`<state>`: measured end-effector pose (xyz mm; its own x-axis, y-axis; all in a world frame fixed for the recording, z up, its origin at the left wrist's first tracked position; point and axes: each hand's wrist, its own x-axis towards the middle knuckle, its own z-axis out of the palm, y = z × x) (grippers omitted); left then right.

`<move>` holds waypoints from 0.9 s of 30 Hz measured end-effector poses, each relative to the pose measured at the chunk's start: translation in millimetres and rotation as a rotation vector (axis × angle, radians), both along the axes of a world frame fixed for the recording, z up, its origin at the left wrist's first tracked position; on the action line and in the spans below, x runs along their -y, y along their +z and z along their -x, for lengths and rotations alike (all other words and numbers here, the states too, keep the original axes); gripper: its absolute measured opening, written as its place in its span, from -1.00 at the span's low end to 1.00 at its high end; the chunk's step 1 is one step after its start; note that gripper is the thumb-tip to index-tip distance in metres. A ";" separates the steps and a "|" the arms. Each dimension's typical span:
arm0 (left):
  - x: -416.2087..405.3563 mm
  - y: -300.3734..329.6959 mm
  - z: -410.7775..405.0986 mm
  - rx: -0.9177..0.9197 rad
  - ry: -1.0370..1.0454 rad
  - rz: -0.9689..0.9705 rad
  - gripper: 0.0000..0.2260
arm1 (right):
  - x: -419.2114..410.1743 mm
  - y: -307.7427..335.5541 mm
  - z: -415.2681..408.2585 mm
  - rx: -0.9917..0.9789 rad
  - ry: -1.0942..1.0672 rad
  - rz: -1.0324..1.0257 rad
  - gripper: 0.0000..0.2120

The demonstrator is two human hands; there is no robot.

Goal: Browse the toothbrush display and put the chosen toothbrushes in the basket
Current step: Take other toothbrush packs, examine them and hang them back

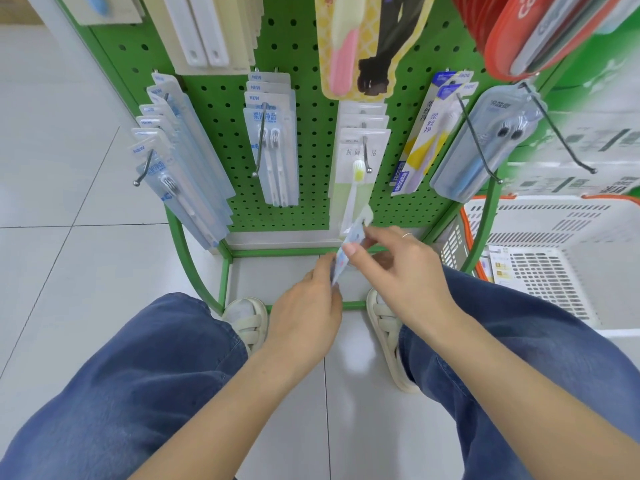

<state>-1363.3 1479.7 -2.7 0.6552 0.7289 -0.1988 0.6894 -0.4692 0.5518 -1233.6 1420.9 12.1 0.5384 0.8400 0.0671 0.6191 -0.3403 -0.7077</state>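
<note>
Person crouches at the green pegboard display rack [311, 140], both hands on one slim clear-plastic toothbrush pack [348, 249] held low in front of the rack's base.

The right hand [401, 268] pinches the pack's upper part between thumb and fingers; the left hand [306, 303] grips its lower end, fingers curled. The pack's long axis runs diagonally, top toward the rack, bottom toward the knees; it shows nearly edge-on, so probably a single brush, hard to tell. The white slotted plastic basket with orange rim [554, 216] sits on the floor to the right, so the right hand is nearer and the move likely goes rightward.
</note>
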 end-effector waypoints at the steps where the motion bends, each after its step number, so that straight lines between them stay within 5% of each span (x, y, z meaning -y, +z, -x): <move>1: -2.1 2.1 1.1 0.053 0.032 0.058 -0.66 | 0.1 1.9 2.2 -0.038 0.016 -0.034 -0.37; 5: -17.5 11.3 5.1 0.385 0.229 0.448 -0.86 | -6.4 5.8 5.2 -0.255 -0.053 -0.148 -0.61; 10: -29.2 21.3 14.0 0.501 0.292 0.660 -0.88 | -23.5 12.5 16.2 -0.570 -0.064 -0.305 -0.84; 21: -32.4 34.3 22.9 1.004 0.544 0.328 -0.61 | -46.9 28.5 46.7 -0.327 0.078 -0.394 -0.77; 27: -43.5 31.6 24.0 0.952 0.516 0.227 -0.30 | -64.0 32.0 58.6 -0.317 -0.013 -0.367 -0.79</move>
